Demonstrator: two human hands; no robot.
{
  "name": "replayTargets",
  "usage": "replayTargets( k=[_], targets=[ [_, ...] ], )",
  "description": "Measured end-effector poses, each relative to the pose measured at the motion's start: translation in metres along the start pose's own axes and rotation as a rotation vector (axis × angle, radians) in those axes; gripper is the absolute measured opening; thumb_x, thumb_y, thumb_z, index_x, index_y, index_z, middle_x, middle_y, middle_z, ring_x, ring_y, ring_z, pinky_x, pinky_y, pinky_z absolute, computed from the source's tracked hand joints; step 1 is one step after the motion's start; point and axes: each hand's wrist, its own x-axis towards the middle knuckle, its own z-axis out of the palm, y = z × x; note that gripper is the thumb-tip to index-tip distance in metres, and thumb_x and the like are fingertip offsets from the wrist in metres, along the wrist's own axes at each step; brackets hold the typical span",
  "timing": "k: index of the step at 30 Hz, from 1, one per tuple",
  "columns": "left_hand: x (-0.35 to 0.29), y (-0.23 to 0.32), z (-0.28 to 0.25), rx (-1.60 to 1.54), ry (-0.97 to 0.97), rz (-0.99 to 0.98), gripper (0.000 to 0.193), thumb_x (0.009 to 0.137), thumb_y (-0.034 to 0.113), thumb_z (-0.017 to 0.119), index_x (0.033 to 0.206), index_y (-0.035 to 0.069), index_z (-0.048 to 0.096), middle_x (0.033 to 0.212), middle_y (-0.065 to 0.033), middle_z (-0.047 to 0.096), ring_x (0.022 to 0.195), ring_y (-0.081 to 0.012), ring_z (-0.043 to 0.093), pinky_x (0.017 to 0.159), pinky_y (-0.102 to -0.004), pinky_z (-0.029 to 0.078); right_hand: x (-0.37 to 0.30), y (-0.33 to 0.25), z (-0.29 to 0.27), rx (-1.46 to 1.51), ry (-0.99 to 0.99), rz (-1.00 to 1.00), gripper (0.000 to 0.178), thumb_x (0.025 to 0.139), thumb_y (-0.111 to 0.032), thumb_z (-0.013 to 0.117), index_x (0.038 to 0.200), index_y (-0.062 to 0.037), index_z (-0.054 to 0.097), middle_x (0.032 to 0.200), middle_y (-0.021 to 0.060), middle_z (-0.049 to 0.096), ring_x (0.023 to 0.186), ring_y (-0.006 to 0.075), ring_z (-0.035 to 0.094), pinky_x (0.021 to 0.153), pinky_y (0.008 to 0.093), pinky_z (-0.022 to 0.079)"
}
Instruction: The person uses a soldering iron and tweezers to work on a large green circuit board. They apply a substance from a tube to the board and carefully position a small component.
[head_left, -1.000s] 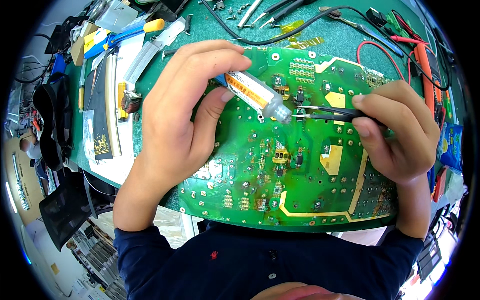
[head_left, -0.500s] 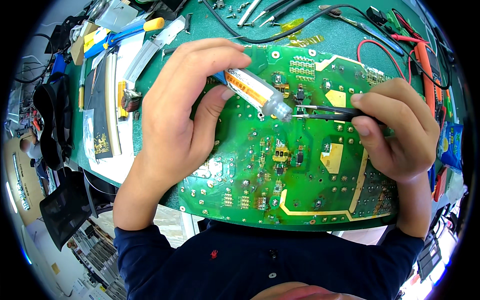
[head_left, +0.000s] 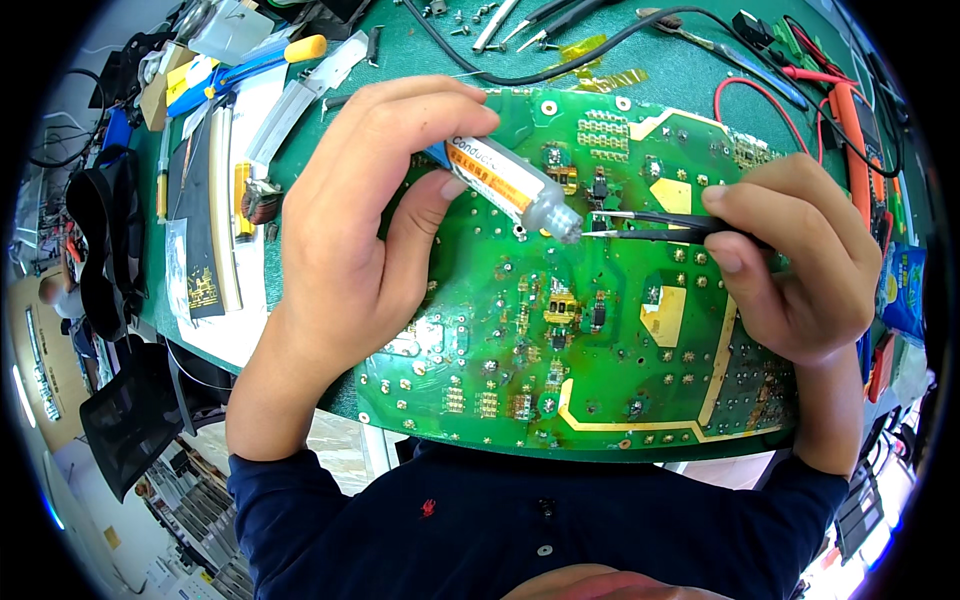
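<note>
My left hand (head_left: pixel 375 200) is closed around a small silver tube (head_left: pixel 505 184) with an orange, white and blue label. The tube slants down to the right, its open nozzle pointing at the tweezers. Between thumb and fingers of my right hand (head_left: pixel 795 255) is a pair of black tweezers (head_left: pixel 665 228). Their two bare metal tips are slightly apart, and the lower one meets or nearly meets the nozzle. Beneath both hands lies a large green circuit board (head_left: pixel 480 345) with gold pads, solder joints and small black parts. Whether anything sits on the tips is too small to tell.
A black cable (head_left: pixel 500 78) curves across the green mat behind the board. Screws and more tweezers (head_left: pixel 560 22) lie at the back. Red test leads (head_left: pixel 735 85) and an orange-edged meter (head_left: pixel 852 130) are at right. Papers and strips (head_left: pixel 215 210), a copper coil (head_left: pixel 262 200) and a blue-yellow tool (head_left: pixel 245 75) lie left.
Hardly anything differs. The tube and both hands have shifted by a tiny amount, and the nozzle still meets the tweezer tips.
</note>
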Motion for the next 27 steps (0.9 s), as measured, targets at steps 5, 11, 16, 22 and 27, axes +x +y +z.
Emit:
replayTargets(
  k=[5,11,16,22,27],
  targets=[
    [0.000,-0.001,0.001,-0.008,0.000,0.000,0.026,0.090,-0.004,0.056,0.116,-0.001,0.058,0.120,-0.0183,0.063,0.111,-0.0276,0.060,0.098,-0.0361,0.044,-0.001,-0.001,0.001,0.007,-0.002,0.008,0.019,0.082,-0.003,0.072,0.095,0.0091,0.064,0.079,0.0154,0.064,0.066,0.0240,0.060,0.056,0.0306,0.047],
    [0.000,-0.001,0.001,-0.001,0.002,-0.002,0.026,0.090,-0.004,0.056,0.116,-0.001,0.058,0.120,-0.0183,0.063,0.110,-0.0279,0.060,0.097,-0.0363,0.044,0.000,0.000,0.001,0.008,-0.003,0.010,0.019,0.083,-0.003,0.072,0.095,0.0087,0.064,0.079,0.0155,0.064,0.065,0.0237,0.060,0.056,0.0302,0.047],
    [0.000,0.000,0.001,0.002,-0.001,0.010,0.025,0.090,-0.004,0.056,0.115,-0.001,0.058,0.120,-0.0183,0.063,0.110,-0.0281,0.060,0.097,-0.0363,0.045,0.000,-0.002,-0.001,-0.005,-0.007,0.010,0.018,0.085,-0.004,0.070,0.095,0.0087,0.064,0.079,0.0156,0.064,0.066,0.0236,0.060,0.056,0.0299,0.047],
    [-0.001,0.001,-0.008,0.029,0.022,-0.035,0.023,0.093,0.001,0.056,0.116,-0.002,0.058,0.116,-0.0170,0.062,0.106,-0.0262,0.059,0.096,-0.0347,0.043,-0.003,-0.001,-0.004,-0.015,0.025,0.076,0.016,0.088,-0.004,0.067,0.096,0.0095,0.063,0.082,0.0163,0.064,0.068,0.0227,0.059,0.058,0.0291,0.047],
    [-0.001,0.000,-0.015,-0.034,0.065,-0.036,0.027,0.094,0.005,0.059,0.119,-0.004,0.059,0.115,-0.0158,0.063,0.105,-0.0245,0.058,0.094,-0.0327,0.043,-0.002,0.004,-0.006,-0.027,0.120,0.106,0.013,0.087,-0.002,0.068,0.094,0.0080,0.064,0.078,0.0138,0.063,0.064,0.0181,0.056,0.054,0.0259,0.043]
  ],
)
